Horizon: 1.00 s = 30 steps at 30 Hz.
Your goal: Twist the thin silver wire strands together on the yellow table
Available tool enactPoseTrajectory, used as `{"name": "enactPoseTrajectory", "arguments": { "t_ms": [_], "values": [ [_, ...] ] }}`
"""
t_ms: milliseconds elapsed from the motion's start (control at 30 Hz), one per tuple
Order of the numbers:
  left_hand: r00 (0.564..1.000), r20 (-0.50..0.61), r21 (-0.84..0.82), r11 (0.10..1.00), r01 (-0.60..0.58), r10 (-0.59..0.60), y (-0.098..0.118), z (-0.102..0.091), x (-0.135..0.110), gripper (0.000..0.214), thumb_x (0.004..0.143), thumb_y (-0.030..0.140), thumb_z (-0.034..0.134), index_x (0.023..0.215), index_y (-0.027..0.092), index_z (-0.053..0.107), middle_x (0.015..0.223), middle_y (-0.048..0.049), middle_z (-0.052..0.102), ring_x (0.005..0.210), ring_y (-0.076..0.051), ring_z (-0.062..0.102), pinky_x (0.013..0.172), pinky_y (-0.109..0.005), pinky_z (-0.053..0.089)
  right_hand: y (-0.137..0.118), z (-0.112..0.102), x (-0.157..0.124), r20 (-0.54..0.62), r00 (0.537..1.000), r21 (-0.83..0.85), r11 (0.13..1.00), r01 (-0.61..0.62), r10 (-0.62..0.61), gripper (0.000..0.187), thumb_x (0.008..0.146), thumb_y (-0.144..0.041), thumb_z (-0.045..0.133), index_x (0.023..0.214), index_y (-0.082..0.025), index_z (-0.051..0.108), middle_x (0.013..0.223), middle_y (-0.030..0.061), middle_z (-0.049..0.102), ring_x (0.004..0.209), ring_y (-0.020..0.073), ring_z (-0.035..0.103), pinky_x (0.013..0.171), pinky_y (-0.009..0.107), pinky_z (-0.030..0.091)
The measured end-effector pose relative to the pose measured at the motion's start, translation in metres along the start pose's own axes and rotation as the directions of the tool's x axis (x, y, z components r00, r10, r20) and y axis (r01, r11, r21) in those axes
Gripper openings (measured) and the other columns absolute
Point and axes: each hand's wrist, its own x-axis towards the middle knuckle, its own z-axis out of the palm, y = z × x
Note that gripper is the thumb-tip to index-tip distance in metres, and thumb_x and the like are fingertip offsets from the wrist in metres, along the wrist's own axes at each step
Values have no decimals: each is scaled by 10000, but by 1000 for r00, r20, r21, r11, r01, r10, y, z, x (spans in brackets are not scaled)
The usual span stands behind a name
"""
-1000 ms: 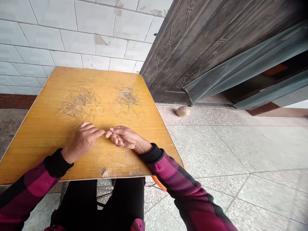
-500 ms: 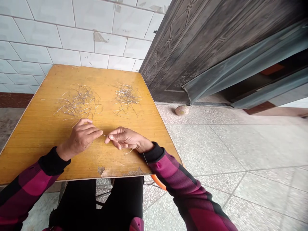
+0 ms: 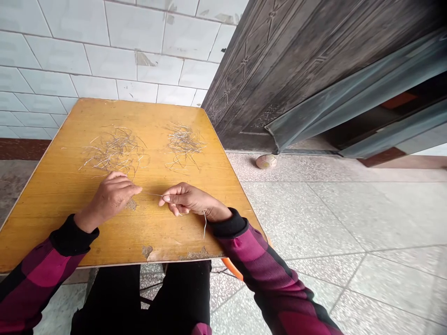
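**A:** What's moved since the last look?

**B:** The hands have drawn apart. The left hand has slid back to the left and the right hand has shifted right, leaving a wider gap between them.

**A:** How is each one set?

**B:** The left is loosely curled, fingers together and pointing right, with nothing visible in its grip. The right pinches a silvery strand between thumb and forefinger.

**A:** And where's the strand?

**B:** It runs left from that pinch across the gap, above the yellow wooden bench, and ends just short of the left fingertips. A second length hangs down beside the right wrist; I can't tell whether it's the same piece.

**A:** What's around them?

**B:** From the left, a white tile wall, then two tangled piles of silvery strands lying beyond the hands on the bench. Further right are a dark embossed door and a small pale ball on the terrazzo floor.
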Motion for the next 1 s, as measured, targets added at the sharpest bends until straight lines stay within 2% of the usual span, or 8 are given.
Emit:
{"name": "enactPoseTrajectory", "arguments": {
  "t_ms": [167, 233, 333, 467, 633, 767, 900, 1000],
  "values": [
    [955, -180, -36, 971, 234, -237, 1, -11, 3, 140, 913, 155, 537, 955, 199, 663, 843, -35, 729, 778, -179, 662, 744, -347, 501, -3, -5, -1, -44, 999, 90, 996, 13, -9, 273, 825, -378, 640, 881, -112, 670, 470, -50, 586, 325, 17, 269, 327, 180, 121],
    [946, -226, -5, 971, 238, -233, 10, -11, 6, 146, 903, 165, 562, 1017, 180, 650, 922, -71, 728, 851, -203, 660, 785, -373, 509, -2, -2, 1, -25, 1000, 100, 995, -13, 16, 284, 818, -387, 642, 887, -113, 670, 475, -48, 588, 324, 19, 277, 325, 181, 117],
    [993, -98, 1, 998, 64, -63, 26, -2, 9, 185, 878, 158, 605, 1061, 140, 629, 977, -102, 722, 909, -221, 650, 815, -386, 503, 3, 4, 6, 45, 997, 90, 994, -63, 59, 318, 813, -412, 646, 909, -110, 675, 489, -42, 595, 332, 21, 305, 331, 179, 133],
    [996, 67, -18, 998, -60, 61, 38, 11, 9, 143, 924, 107, 502, 913, 138, 642, 737, -44, 694, 676, -167, 620, 673, -328, 465, 6, 11, 11, 113, 991, 40, 996, -81, 76, 321, 805, -406, 665, 928, -110, 684, 501, -43, 597, 360, 22, 330, 361, 176, 175],
    [999, 32, 26, 999, 40, -41, 35, 11, 7, 196, 915, 101, 487, 794, 159, 630, 615, -5, 649, 563, -141, 583, 606, -301, 417, -1, 6, 4, 46, 998, -156, 987, -46, 53, 285, 733, -306, 746, 950, -128, 697, 616, -34, 652, 465, 32, 411, 440, 168, 278],
    [992, 7, -7, 992, 122, -122, 30, 15, 3, 195, 915, 125, 490, 803, 167, 645, 650, -7, 688, 585, -140, 622, 630, -294, 445, -2, 1, -1, -28, 998, -283, 958, 55, -65, 295, 725, -261, 736, 993, -144, 694, 769, -18, 680, 636, 72, 545, 638, 214, 428],
    [985, 15, -27, 984, 174, -173, 28, 25, -1, 180, 901, 137, 508, 847, 168, 677, 699, -27, 721, 614, -158, 652, 634, -296, 477, 3, 4, -1, -110, 974, -474, 872, 123, -198, 208, 816, -291, 648, 948, -143, 711, 779, -1, 666, 684, 102, 546, 689, 247, 429],
    [965, 95, -111, 961, 254, -244, 26, 29, 3, 183, 906, 181, 516, 869, 172, 695, 743, -46, 741, 658, -173, 680, 648, -303, 501, 6, 7, 1, -139, 961, -559, 820, 122, -238, 189, 855, -294, 601, 855, -145, 717, 705, -7, 637, 645, 93, 506, 647, 229, 397]
  ]
}}
